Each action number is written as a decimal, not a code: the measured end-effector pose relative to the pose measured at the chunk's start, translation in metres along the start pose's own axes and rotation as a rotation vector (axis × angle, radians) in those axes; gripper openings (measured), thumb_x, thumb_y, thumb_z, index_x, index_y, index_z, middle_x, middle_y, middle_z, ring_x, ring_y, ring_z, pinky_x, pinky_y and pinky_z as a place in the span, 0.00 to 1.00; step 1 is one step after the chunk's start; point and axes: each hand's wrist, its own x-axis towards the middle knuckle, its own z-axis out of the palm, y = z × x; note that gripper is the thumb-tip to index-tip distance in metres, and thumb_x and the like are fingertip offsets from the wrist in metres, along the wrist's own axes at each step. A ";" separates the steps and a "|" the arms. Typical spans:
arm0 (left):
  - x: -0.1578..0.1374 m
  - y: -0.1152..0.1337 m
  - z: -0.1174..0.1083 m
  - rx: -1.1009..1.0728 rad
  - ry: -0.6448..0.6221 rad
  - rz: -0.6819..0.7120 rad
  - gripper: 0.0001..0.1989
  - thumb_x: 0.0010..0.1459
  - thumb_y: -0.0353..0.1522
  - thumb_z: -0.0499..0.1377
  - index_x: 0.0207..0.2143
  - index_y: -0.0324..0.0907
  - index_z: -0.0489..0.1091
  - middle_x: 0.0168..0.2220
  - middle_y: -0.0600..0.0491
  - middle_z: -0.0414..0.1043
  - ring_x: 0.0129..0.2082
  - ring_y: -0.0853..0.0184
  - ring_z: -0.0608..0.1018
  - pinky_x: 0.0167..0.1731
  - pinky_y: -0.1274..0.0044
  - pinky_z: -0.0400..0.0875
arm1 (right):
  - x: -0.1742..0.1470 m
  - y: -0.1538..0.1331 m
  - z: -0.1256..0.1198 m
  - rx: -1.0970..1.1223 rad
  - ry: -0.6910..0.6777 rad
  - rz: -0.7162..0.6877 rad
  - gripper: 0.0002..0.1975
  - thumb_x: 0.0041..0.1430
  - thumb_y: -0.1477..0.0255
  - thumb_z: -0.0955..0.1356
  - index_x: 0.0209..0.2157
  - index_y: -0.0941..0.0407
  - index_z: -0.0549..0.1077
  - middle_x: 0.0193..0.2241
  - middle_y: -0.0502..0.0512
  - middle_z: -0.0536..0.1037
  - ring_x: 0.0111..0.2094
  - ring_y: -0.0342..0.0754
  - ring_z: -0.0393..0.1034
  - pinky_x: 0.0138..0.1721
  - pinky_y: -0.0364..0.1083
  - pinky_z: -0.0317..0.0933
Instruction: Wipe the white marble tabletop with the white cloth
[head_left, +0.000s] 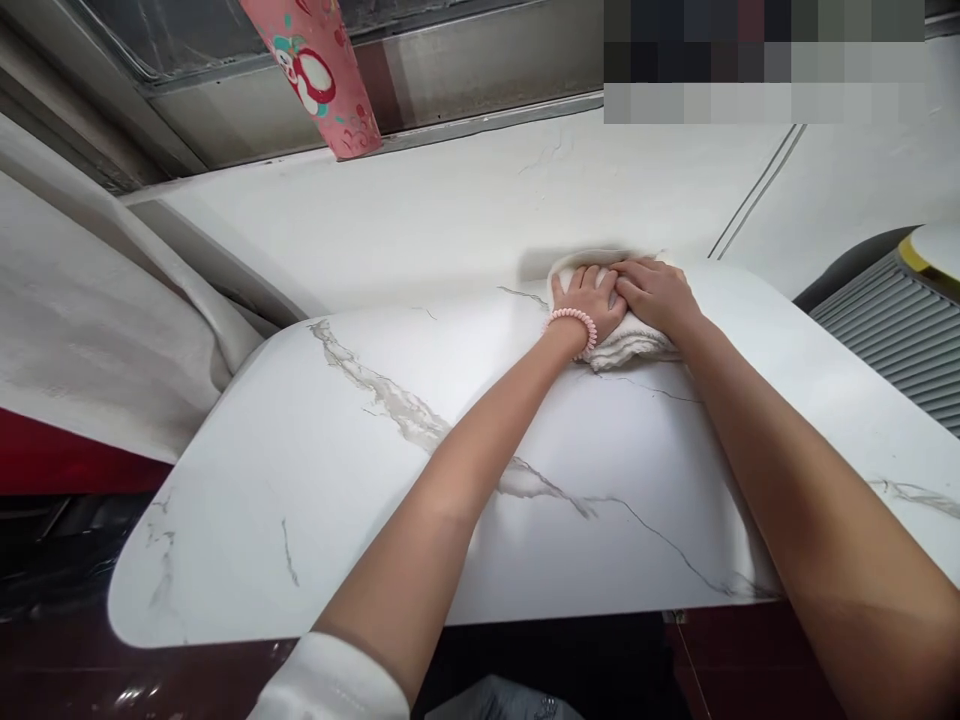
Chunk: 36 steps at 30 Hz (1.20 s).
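Observation:
A folded white cloth [634, 345] lies on the white marble-patterned table [375, 570], close to its far edge by the wall. My left hand [589, 300], with a pink coiled band [571, 325] round the wrist, rests flat on the cloth with its fingers spread. Beside it, my right hand [656, 292] bends over the right part of the cloth, its fingers pointing left and closed on the fabric. The fingertips of both hands nearly meet. Part of the cloth is hidden beneath them.
A white wall panel [450, 220] runs along the table's far side. Pale curtain-like fabric [97, 310] hangs at the left. A pink patterned post [322, 80] stands behind the panel. A grey ribbed object [885, 320] is close to the table's right side.

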 end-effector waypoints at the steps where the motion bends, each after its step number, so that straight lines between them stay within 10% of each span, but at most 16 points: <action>1: -0.004 0.002 0.000 0.007 0.000 -0.001 0.27 0.66 0.39 0.39 0.65 0.44 0.53 0.68 0.50 0.50 0.69 0.62 0.50 0.66 0.55 0.37 | -0.003 -0.002 -0.002 -0.017 -0.010 0.004 0.20 0.61 0.69 0.58 0.48 0.52 0.75 0.51 0.55 0.76 0.55 0.58 0.66 0.58 0.60 0.55; 12: -0.093 0.056 0.008 0.009 0.055 -0.104 0.29 0.65 0.39 0.39 0.66 0.42 0.53 0.69 0.47 0.49 0.69 0.57 0.50 0.65 0.52 0.38 | -0.081 -0.013 -0.048 -0.023 -0.130 -0.215 0.22 0.64 0.68 0.57 0.54 0.57 0.72 0.55 0.60 0.73 0.57 0.55 0.65 0.59 0.55 0.57; 22: -0.169 0.123 0.012 -0.008 -0.031 0.120 0.31 0.65 0.40 0.41 0.67 0.37 0.52 0.69 0.40 0.47 0.68 0.49 0.49 0.62 0.44 0.38 | -0.202 -0.027 -0.117 -0.120 -0.096 -0.074 0.23 0.66 0.68 0.55 0.58 0.57 0.68 0.59 0.60 0.69 0.61 0.57 0.61 0.61 0.63 0.54; 36: -0.115 0.147 0.026 -0.107 0.053 0.209 0.28 0.64 0.37 0.43 0.63 0.37 0.58 0.67 0.41 0.53 0.67 0.52 0.52 0.64 0.48 0.43 | -0.171 0.023 -0.129 -0.101 -0.026 0.026 0.20 0.62 0.66 0.58 0.50 0.53 0.74 0.52 0.57 0.75 0.55 0.57 0.67 0.58 0.62 0.57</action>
